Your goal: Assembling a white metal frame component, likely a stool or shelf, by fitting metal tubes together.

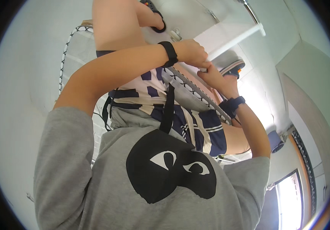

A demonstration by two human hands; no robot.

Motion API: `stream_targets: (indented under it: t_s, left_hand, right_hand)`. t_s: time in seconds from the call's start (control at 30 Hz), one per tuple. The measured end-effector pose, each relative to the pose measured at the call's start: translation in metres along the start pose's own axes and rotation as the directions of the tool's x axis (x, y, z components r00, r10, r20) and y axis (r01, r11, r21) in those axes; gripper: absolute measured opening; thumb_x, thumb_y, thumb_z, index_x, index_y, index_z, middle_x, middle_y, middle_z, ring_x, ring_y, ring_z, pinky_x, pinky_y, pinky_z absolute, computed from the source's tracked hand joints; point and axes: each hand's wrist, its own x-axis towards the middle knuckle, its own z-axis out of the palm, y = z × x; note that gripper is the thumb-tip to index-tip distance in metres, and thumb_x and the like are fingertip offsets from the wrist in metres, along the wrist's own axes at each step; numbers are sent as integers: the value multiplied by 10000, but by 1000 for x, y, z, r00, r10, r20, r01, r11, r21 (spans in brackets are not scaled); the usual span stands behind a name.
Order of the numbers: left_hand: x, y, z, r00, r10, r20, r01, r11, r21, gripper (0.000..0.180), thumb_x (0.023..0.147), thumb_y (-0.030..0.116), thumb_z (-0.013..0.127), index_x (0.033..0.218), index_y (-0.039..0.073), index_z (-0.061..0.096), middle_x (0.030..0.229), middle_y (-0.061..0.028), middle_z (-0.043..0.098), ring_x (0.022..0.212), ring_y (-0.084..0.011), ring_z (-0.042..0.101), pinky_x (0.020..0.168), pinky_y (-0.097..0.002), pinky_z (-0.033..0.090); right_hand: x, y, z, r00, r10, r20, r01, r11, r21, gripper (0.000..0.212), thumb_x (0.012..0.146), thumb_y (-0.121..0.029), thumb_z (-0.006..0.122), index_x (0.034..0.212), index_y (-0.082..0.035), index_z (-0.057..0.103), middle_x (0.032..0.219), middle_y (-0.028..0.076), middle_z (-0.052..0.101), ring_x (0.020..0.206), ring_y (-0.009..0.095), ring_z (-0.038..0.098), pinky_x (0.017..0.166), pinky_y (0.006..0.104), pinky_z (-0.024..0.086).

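Observation:
My left hand [190, 52] and my right hand [215, 79] meet in front of me, above the edge of the seat. Their fingertips touch or nearly touch. Both hands are closed, with fingers curled and thumbs pressed in. A tiny dark spot shows between the fingertips, too small to name. Around my left wrist is a black band [168, 54], and a dark band [232, 106] with a boxy part circles my right wrist. Just beyond the hands lies the end of a white board or tabletop [236, 40].
I sit on a grey padded seat [192, 96] with black-and-white trim, in patterned shorts [207, 126]. A dark sandal [234, 69] is on my right foot, a black clog [159, 23] on the left. A small white object [175, 34] lies beyond the seat. A bright window [291, 199] is at lower right.

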Motion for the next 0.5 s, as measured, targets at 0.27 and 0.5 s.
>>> stream_targets:
  t_s: [0.27,0.5]
  left_hand:
    - [26,14,2,999,-46,-10,45,993,-112,679,995,532,369,822,-33,704,793,-271,678,751,-458,663,728,-524,528]
    - [40,15,-2,968,-214,133,214,977,15,639,1028,484,326,904,-28,687,837,-284,671,868,-469,648,799,-533,495]
  right_hand:
    - [-30,-5,-9,796,-347,-496,-169,660,-732,224,784,-260,675,925,-86,690,762,161,702,695,344,695,626,474,551]
    - [-15,12,20,603,-372,-706,-158,811,-563,258,729,-140,675,983,-102,654,826,126,679,829,325,672,755,416,524]
